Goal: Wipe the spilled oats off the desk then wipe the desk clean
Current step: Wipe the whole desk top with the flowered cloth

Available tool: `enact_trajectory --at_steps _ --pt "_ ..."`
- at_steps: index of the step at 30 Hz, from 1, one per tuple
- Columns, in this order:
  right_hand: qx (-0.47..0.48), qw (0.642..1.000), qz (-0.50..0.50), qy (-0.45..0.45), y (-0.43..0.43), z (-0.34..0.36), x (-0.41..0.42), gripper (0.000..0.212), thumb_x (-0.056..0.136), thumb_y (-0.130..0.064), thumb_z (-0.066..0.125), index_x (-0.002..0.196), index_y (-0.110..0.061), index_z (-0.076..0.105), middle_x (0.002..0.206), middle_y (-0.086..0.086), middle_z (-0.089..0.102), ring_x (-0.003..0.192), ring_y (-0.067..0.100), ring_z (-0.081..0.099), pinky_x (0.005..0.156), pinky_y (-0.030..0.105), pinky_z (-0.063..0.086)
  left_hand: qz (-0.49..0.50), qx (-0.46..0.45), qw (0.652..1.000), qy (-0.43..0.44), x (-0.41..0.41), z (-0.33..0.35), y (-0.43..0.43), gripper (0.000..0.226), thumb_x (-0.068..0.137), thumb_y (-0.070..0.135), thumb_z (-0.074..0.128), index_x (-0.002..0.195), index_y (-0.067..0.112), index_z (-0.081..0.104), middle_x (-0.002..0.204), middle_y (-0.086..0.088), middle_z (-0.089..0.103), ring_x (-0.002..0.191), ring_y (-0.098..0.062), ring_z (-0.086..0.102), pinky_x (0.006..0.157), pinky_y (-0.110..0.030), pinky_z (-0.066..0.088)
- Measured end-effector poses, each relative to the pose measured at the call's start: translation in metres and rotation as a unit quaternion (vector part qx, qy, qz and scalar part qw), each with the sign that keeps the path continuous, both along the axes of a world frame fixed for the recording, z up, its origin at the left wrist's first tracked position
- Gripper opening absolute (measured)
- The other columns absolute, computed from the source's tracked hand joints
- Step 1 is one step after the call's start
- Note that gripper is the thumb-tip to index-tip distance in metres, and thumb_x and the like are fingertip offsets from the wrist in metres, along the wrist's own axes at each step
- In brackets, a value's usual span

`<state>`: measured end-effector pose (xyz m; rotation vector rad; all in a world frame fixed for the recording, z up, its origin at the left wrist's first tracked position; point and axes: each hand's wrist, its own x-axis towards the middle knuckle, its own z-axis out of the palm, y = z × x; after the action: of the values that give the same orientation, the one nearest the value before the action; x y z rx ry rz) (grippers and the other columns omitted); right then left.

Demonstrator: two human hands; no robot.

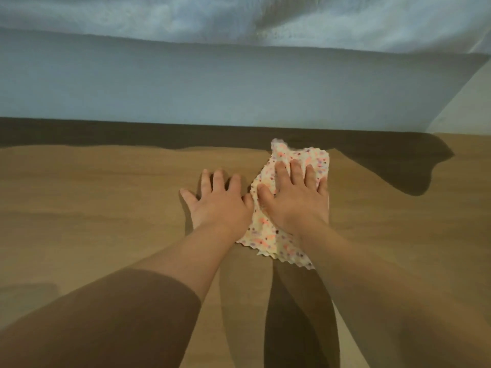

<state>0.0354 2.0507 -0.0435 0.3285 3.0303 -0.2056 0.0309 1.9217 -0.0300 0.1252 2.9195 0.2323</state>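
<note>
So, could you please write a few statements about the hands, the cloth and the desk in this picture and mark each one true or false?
1. The right hand lies flat on the spotted cloth. True.
2. The left hand is lifting the cloth off the desk. False: it rests flat on the bare wooden desk, just left of the cloth.
3. The cloth has a wavy, scalloped edge. True.
4. The cloth is plain dark blue. False: it is cream with small coloured spots.
5. A heap of oats lies on the desk left of the hands. False: no oats can be seen there.
</note>
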Motion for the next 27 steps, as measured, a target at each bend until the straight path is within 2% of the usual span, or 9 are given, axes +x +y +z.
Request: enact_trajectory --at_steps 4,7,12,15,17,19,22,23,27 --pt "0.012 0.999 -0.040 0.003 0.016 0.000 -0.037 0.073 0.092 -0.060 0.016 0.151 -0.021 0.003 0.159 0.005 -0.003 0.145 0.026 -0.008 0.116 0.047 -0.005 0.077 0.001 0.996 -0.045 -0.022 0.003 0.035 0.054 0.097 0.047 0.018 0.149 0.031 0.011 0.159 -0.004 -0.004 0.143 -0.034 -0.015 0.100 -0.077 -0.003" --pt "0.023 0.998 -0.060 -0.009 0.028 0.002 -0.058 0.075 0.091 -0.060 0.017 0.150 -0.014 0.011 0.158 0.011 0.008 0.145 0.029 -0.001 0.116 0.047 -0.002 0.097 -0.008 0.995 -0.003 -0.020 -0.005 0.044 0.059 0.095 0.052 0.013 0.149 0.029 0.008 0.159 -0.007 -0.003 0.142 -0.038 -0.016 0.100 -0.076 -0.005" --pt "0.053 0.993 -0.090 -0.058 0.049 0.017 -0.087 0.073 0.094 -0.058 0.014 0.140 -0.010 0.042 0.148 0.019 0.034 0.140 0.034 0.020 0.115 0.045 0.003 0.111 0.019 0.993 0.042 -0.019 -0.011 0.040 0.059 0.093 0.057 0.015 0.148 0.033 0.012 0.159 -0.004 0.001 0.144 -0.034 -0.013 0.104 -0.072 -0.007" --pt "0.034 0.991 -0.114 -0.064 0.061 0.014 -0.103 0.076 0.092 -0.064 0.012 0.151 -0.015 0.006 0.158 0.012 0.002 0.145 0.029 -0.001 0.116 0.042 -0.001 0.105 0.008 0.993 0.049 -0.019 -0.012 0.042 0.057 0.094 0.055 0.016 0.147 0.034 0.011 0.158 -0.004 0.000 0.144 -0.034 -0.012 0.104 -0.072 -0.004" --pt "0.026 0.992 -0.114 -0.050 0.062 0.009 -0.111 0.079 0.091 -0.066 0.011 0.151 -0.018 -0.005 0.158 0.008 -0.008 0.144 0.027 -0.008 0.116 0.043 -0.003 0.106 -0.001 0.993 0.054 -0.021 -0.013 0.042 0.057 0.094 0.054 0.016 0.147 0.033 0.011 0.158 -0.005 0.001 0.144 -0.035 -0.011 0.105 -0.072 -0.003" --pt "0.035 0.992 -0.112 -0.054 0.062 0.009 -0.108 0.078 0.091 -0.065 0.011 0.151 -0.015 0.005 0.158 0.011 0.002 0.145 0.029 0.000 0.116 0.044 0.000 0.105 -0.003 0.993 0.055 -0.021 -0.012 0.043 0.056 0.094 0.054 0.017 0.146 0.032 0.013 0.158 -0.006 0.003 0.144 -0.035 -0.009 0.105 -0.072 -0.002" --pt "0.060 0.993 -0.088 -0.057 0.062 0.011 -0.094 0.076 0.094 -0.058 0.012 0.138 -0.006 0.044 0.147 0.019 0.034 0.138 0.033 0.023 0.115 0.044 0.009 0.109 -0.002 0.992 0.062 -0.020 -0.013 0.045 0.057 0.094 0.053 0.017 0.146 0.032 0.015 0.158 -0.007 0.005 0.144 -0.036 -0.008 0.104 -0.073 -0.002" --pt "0.061 0.994 -0.084 -0.046 0.063 0.010 -0.088 0.076 0.093 -0.058 0.013 0.139 -0.004 0.042 0.148 0.020 0.032 0.139 0.034 0.021 0.115 0.044 0.009 0.111 -0.003 0.992 0.062 -0.021 -0.013 0.045 0.057 0.094 0.053 0.017 0.146 0.031 0.016 0.157 -0.007 0.006 0.144 -0.036 -0.007 0.104 -0.073 -0.001" --pt "0.035 0.997 -0.068 -0.019 0.070 0.005 -0.052 0.077 0.093 -0.060 0.014 0.151 -0.010 0.006 0.158 0.013 0.000 0.145 0.028 -0.005 0.116 0.044 -0.002 0.115 -0.010 0.992 0.056 -0.021 -0.014 0.045 0.058 0.094 0.054 0.019 0.147 0.031 0.017 0.158 -0.007 0.007 0.144 -0.036 -0.005 0.104 -0.073 0.000"
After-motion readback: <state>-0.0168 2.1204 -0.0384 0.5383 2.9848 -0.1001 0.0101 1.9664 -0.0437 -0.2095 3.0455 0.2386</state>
